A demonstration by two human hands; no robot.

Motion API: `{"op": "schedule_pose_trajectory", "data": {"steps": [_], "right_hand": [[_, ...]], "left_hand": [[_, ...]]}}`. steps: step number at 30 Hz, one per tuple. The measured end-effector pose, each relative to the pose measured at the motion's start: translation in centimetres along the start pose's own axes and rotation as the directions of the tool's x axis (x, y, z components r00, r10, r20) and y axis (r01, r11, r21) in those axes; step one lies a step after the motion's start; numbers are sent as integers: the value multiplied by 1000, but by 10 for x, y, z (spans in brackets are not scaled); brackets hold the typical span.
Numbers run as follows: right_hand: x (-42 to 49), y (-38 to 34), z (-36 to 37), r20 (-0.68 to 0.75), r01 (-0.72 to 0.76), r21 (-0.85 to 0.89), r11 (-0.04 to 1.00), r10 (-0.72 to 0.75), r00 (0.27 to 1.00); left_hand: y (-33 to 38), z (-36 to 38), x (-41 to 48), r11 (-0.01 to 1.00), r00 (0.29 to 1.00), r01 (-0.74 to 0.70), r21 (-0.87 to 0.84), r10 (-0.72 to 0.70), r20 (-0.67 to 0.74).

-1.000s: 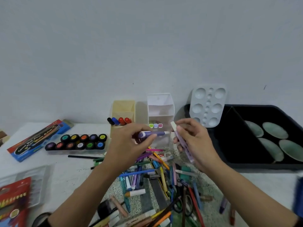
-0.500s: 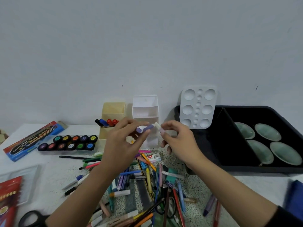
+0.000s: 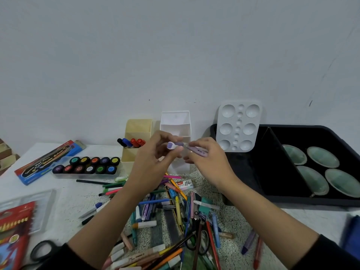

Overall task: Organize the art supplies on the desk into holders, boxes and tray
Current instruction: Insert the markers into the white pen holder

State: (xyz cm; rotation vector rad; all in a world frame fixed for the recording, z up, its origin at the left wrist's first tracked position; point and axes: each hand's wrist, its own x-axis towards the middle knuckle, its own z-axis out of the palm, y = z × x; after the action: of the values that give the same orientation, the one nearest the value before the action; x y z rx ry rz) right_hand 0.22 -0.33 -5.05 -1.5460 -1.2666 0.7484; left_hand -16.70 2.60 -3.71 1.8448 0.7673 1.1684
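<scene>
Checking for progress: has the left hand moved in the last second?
Yes: the left hand has shifted right and slightly up, further across the front of the white holder.

Purple marker [image 3: 174, 145]; perhaps lilac pen [image 3: 198, 151]

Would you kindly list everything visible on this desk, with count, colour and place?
beige holder: one, back centre
markers: four, black, blue, two red, in beige holder
white holder: one, right of beige holder
tray: one, black, right
palette: one, white, propped at tray's left end
dishes: four, pale green, in tray
paint pots: two rows, mixed colours, left
blue box: one, far left
red box: one, lower left
staples box: one, white, centre
loose pens: many, mixed, centre
left hand: grips purple marker
right hand: grips lilac marker
</scene>
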Motion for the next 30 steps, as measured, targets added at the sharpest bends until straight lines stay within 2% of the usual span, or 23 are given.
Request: {"op": "schedule_pose_trajectory", "data": {"steps": [2,4,7,10,12,15,18,23,27,30], "right_hand": [[0,3,1,5,9,39,999,-9,1000],[-1,4,-1,-4,40,31,999,-40,999],[-4,3,-2,-29,180,-141,974,-186,982],[-2,4,0,-57,319,-314,894,-354,934],[-1,5,0,-65,371,-384,845,-426,902],[-3,6,-2,-38,410,-457,789,-478,878],[-3,7,-2,39,434,-540,721,-494,869],[2,14,2,106,441,-556,705,-466,878],[8,18,0,143,452,-555,698,-456,879],[9,20,-1,153,460,-627,628,-480,864]], "left_hand": [[-6,1,2,998,998,-50,32,49,35],[-13,1,6,982,992,-127,137,121,46],[-20,0,10,891,959,-282,357,267,93],[-26,0,13,793,923,-378,479,363,128],[-29,-1,16,760,913,-392,518,391,118],[-32,-4,20,764,915,-381,520,393,93],[-38,-4,22,793,923,-379,477,360,136],[-56,-2,25,807,944,-328,491,298,141],[-63,0,27,742,934,-350,572,320,157],[-69,1,25,691,927,-365,624,332,175]]}}
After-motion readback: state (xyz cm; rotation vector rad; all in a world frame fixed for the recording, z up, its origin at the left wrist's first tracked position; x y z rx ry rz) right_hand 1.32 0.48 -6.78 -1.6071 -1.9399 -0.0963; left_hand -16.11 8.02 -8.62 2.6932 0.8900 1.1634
